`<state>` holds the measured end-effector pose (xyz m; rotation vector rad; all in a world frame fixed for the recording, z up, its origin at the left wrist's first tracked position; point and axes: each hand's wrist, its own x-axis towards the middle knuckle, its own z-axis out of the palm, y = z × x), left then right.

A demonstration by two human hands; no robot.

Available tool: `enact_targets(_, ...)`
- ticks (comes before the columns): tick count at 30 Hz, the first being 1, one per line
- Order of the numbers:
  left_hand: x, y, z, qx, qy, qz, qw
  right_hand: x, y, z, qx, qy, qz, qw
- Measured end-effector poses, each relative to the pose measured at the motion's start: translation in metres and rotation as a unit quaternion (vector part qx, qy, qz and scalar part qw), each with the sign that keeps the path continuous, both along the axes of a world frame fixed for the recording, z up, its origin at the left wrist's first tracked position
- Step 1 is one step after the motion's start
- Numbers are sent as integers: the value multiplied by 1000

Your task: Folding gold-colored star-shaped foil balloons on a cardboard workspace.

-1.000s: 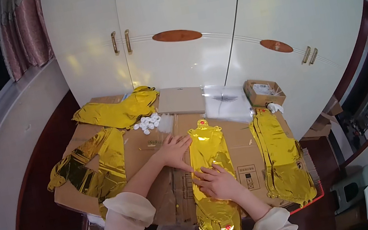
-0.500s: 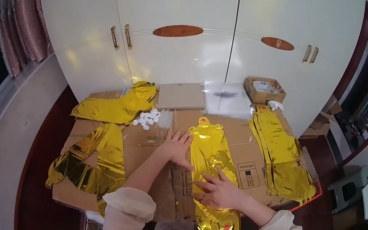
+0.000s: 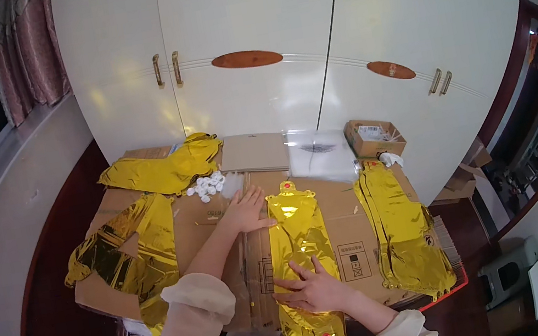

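Gold foil balloon [image 3: 303, 237] lies at six o'clock; the spread right hand [image 3: 323, 293] rests on it, the open left hand [image 3: 246, 212] by its eleven-o'clock edge, neither gripping; light, even pressure should limit creases.

Left hand [image 3: 247, 213] farther forward than before

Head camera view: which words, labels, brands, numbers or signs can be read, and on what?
Wording is left uncopied.
Cardboard: a panel of signs, its lettering too small to read; more print farther left.
Small box: white label, too small to read.
Clear packet: dark wing-like drawing, no legible wording.
Right brown oval: pale mark, too small to read.
Right-hand gold foil: dark round mark, unreadable.
Middle gold foil: red spots, no wording seen.
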<state>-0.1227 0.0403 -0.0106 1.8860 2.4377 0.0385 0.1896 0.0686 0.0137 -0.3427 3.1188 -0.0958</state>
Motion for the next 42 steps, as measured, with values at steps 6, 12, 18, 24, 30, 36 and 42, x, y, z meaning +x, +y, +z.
enact_targets(6, 0, 4, -10, 78, 21, 43, 996, 2, 4, -7, 8, -24, 4, 1000)
enact_targets(12, 10, 11, -8, 166, 63, 81, 981, 4, 5, -10, -7, -6, 0, 1000)
enact_targets(18, 37, -10, 8, 205, 34, 17, 978, -6, 40, 16, -102, 116, -59, 986)
enact_targets(24, 64, -35, 1, 139, -14, -111, 984, -39, 110, -15, -93, 210, -211, 950)
enact_targets(30, 68, -40, -3, 126, -11, -79, 989, -49, 114, -33, -75, 166, -230, 956)
enact_targets(36, 74, -42, 0, 133, -4, -66, 989, -50, 112, -31, -39, 148, -264, 952)
enact_targets(42, 74, -43, -4, 133, 20, -52, 990, -50, 109, -29, -53, 131, -277, 951)
